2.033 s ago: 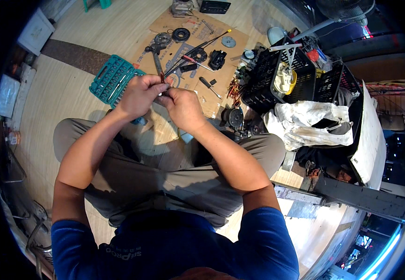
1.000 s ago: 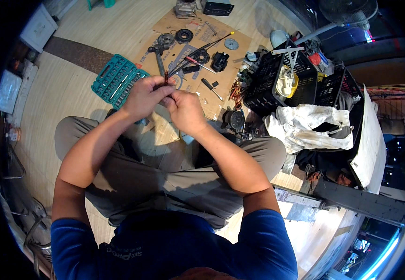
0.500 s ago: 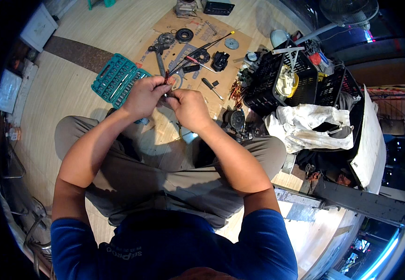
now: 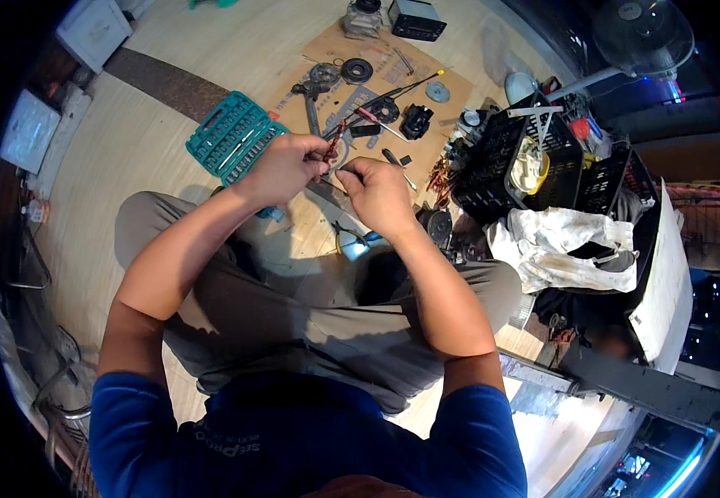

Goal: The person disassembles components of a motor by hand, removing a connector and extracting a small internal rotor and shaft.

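Note:
My left hand is closed on a thin reddish-brown strip that looks like a bundle of coppery wire and sticks up past the fingertips. Close by on its right, my right hand is pinched, thumb against forefinger. Whatever lies between those fingers is too small to make out. Both hands are above the near edge of a cardboard sheet. Below them on the floor, between my legs, lie pliers.
An open green socket set lies left of the cardboard. On the cardboard are round metal parts, a black cable and screwdrivers. Copper-coloured pieces, black crates and a white cloth stand right, with a fan beyond.
The whole view has shifted, so the scene sits farther right and slightly lower. My hands have drawn a little apart, and more of the reddish-brown strip and the pliers now shows.

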`<state>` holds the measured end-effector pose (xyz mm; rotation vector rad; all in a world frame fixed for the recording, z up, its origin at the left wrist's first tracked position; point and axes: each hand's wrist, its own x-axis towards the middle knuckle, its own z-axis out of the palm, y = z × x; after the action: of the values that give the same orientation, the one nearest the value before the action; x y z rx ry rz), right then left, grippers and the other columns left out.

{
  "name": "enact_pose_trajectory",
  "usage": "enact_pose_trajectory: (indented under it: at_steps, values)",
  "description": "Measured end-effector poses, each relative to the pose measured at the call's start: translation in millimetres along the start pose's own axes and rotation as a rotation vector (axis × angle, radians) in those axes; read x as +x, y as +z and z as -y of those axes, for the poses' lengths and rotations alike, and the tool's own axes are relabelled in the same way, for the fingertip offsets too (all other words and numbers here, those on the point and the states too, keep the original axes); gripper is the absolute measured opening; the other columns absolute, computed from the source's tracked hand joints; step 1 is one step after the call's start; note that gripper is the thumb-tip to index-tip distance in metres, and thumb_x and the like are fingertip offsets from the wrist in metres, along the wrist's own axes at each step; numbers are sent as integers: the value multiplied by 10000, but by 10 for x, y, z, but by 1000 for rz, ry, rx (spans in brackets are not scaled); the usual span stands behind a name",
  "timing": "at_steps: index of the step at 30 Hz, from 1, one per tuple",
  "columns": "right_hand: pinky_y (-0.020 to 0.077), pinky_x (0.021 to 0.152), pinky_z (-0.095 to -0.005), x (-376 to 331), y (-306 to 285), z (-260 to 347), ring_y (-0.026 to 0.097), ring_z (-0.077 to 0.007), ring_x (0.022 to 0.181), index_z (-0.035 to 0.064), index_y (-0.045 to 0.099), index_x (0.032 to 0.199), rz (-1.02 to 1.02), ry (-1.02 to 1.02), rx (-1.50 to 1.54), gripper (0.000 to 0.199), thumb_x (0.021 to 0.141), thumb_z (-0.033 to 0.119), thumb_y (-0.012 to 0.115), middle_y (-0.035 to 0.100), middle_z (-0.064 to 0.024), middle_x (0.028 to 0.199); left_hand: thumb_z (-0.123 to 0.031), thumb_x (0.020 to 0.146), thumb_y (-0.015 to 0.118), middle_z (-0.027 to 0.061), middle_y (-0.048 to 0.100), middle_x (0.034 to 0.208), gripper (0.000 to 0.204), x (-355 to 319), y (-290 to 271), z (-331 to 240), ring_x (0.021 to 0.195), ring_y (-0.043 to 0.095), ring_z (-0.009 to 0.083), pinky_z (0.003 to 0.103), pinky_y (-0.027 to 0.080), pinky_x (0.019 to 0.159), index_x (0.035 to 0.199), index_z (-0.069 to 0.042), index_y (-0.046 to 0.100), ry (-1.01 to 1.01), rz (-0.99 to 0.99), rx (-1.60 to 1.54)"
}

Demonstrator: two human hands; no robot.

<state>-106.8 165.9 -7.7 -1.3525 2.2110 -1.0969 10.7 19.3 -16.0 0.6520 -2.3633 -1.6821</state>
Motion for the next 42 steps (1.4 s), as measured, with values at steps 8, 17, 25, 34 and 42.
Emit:
enact_pose_trajectory:
  at_steps: [8, 17, 25, 34, 42]
  values:
    - [481, 666, -469, -7, -47, 69, 613, -400, 736, 11, 621, 765, 44, -9, -138, 139, 798, 138, 667, 620, -210, 744, -37, 808, 647, 231, 651, 885, 171, -53, 52, -97, 845, 644, 363, 397, 498, 739, 958, 46, 650, 228, -53, 296]
    - [475, 603, -321, 6, -157, -22, 617, -213, 643, 0, 676, 927, 37, 35, 233, 170, 810, 119, 705, 649, -152, 757, -26, 810, 630, 255, 618, 878, 150, 3, -2, 93, 871, 607, 407, 431, 472, 764, 935, 54, 650, 273, 71, 382]
    - [450, 657, -221, 92, -308, -186, 516, -68, 738, -19, 606, 1153, -109, 19, 304, 419, 771, 50, 761, 578, 4, 810, -75, 848, 662, 119, 662, 839, 283, 60, -61, 55, 733, 625, 198, 312, 505, 676, 1097, 55, 635, -84, 140, -12]
    - [457, 674, -213, 24, -152, -82, 524, -53, 740, -39, 598, 1190, 50, 24, 459, 435, 788, 37, 745, 598, 3, 817, -57, 863, 650, 31, 629, 757, 198, 74, -94, 112, 624, 555, 83, 228, 458, 558, 1037, 39, 654, -192, 150, -386]
    - [500, 764, -350, -18, -93, 43, 620, -274, 888, 44, 700, 940, -118, -460, -176, 183, 778, 121, 735, 653, -113, 965, -74, 809, 690, 78, 618, 654, 154, -52, -43, -20, 577, 545, 121, 288, 437, 546, 933, 17, 689, 26, 147, 135]
